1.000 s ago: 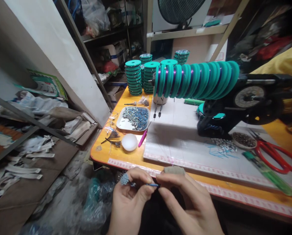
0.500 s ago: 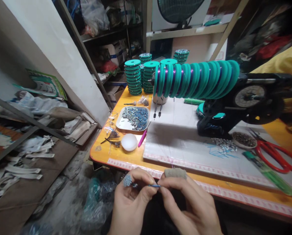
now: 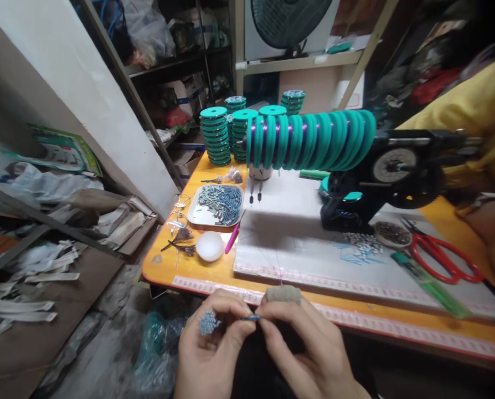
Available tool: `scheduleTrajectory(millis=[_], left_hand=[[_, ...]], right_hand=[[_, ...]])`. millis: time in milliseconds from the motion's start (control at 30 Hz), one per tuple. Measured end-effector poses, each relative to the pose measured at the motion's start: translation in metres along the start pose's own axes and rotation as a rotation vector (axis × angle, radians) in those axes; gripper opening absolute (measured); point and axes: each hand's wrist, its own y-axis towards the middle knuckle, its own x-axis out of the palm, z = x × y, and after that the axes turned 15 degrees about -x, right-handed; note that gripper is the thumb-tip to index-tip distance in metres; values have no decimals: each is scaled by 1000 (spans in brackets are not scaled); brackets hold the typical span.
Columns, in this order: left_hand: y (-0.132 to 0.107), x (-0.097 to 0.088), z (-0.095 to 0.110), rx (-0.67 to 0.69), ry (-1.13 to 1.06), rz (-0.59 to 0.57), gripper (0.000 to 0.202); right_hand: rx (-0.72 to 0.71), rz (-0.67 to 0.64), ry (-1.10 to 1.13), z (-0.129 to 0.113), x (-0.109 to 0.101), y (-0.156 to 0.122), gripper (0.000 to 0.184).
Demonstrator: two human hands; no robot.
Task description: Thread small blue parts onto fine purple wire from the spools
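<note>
Just in front of the table edge, my left hand (image 3: 214, 343) pinches a thin blue thread-wrapped rod (image 3: 251, 318) between thumb and forefinger. A bundle of similar blue rods (image 3: 208, 322) is tucked in its curled fingers, ends showing. My right hand (image 3: 303, 343) is closed on the rod's other end, fingertips almost meeting those of the left. Around the right forefinger sits a grey-green wrap (image 3: 283, 294). Fine threads run from the table toward the right hand. Beyond, a white tray (image 3: 193, 215) holds many small blue and silver rods.
A black stand carries a row of green spools (image 3: 309, 138) with purple thread. Stacked green spools (image 3: 214, 136) stand behind. Also on the table are a white dome (image 3: 210, 246), a magenta tool (image 3: 232, 238), red-handled scissors (image 3: 442, 257) and a green cutter (image 3: 432, 285). A person's yellow sleeve (image 3: 459, 105) is at right.
The view has shifted, so table and hands appear farther left. More of the other person shows at right. Both hands keep their pinch on the rod, which looks slightly turned.
</note>
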Motion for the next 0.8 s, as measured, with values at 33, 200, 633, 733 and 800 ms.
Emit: scheduleTrajectory(millis=[33,200,633,733,800], left_hand=[[1,-2,2,47,29,1,11],[16,5,33,415,236,-50,15],[102,192,38,1400,1485,-634,21],[109,206,28,1435,1476,-612,24],[106,201,32,1448,1469,-584,28]], right_hand=[[3,9,-16,2,0,0,18],[-51,-41,-181,19,4,-3,15],[-217,-104,-286,39,13,-14,19],[-222,-110,-284,40,12,-16,19],[-221,-108,-290,42,12,-18,20]])
